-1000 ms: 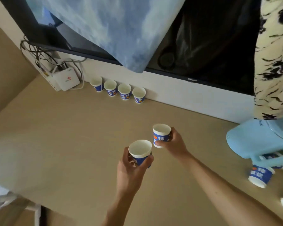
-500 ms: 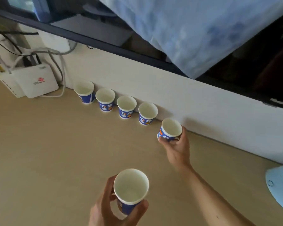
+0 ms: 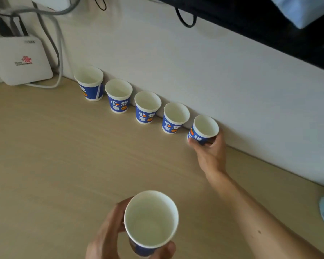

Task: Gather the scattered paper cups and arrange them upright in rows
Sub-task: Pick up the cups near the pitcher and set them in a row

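Upright, tapered paper cups, right hand [image 3: 210, 156] fingers clamped on fifth cup [image 3: 203, 130], left hand [image 3: 108, 238] fingers gripping another cup [image 3: 151, 220]

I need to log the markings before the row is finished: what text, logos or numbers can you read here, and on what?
"心想事", large white characters: second cup, third cup; partly visible on the fourth cup.
Small orange badges on those cups: too small to read.
Cup in the right hand: white characters, partly covered, unreadable.
White router box: red knot logo; the line below is blurred, perhaps "China".
No numbers readable.
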The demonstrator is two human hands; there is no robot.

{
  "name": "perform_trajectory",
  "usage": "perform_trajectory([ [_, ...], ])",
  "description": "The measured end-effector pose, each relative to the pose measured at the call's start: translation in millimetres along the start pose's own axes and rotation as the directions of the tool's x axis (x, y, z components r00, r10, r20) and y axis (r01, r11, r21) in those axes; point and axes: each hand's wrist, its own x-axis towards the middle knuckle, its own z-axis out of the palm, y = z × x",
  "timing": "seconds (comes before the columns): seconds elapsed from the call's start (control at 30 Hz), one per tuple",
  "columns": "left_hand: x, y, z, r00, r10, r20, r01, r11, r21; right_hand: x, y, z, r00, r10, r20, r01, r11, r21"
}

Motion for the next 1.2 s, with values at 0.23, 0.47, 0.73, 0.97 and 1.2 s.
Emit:
perform_trajectory([
  [0.23, 10.3, 5.6, -7.3, 0.992, 0.121, 0.045, -0.123, 0.992, 0.032, -0.6, -3.5, 0.3, 1.0, 0.007, -0.019, -0.007, 1.0, -0.009],
  [0.47, 46.7, 3.5, -47.2, 0.984, 0.121, -0.128, -0.106, 0.988, 0.114, -61.1, -16.7, -26.9, 0.985, -0.173, -0.01, 0.166, 0.958, -0.235],
  [0.73, 153.3, -9.5, -106.3, 0.939, 0.174, -0.298, -0.132, 0.979, 0.155, -131.0, -52.0, 33.2, 0.883, -0.292, 0.367, 0.349, 0.932, -0.096],
  [0.97, 222.7, -25.9, -119.0, 0.949, 0.162, -0.271, -0.103, 0.97, 0.22, -124.1, -80.9, 92.8, 0.811, -0.362, 0.46, 0.406, 0.914, 0.004],
  [1.2, 245.6, -41.9, -120.2, 0.954, 0.111, -0.28, -0.053, 0.977, 0.207, -107.3, -99.6, 135.7, 0.852, -0.28, 0.442, 0.307, 0.952, 0.012],
])
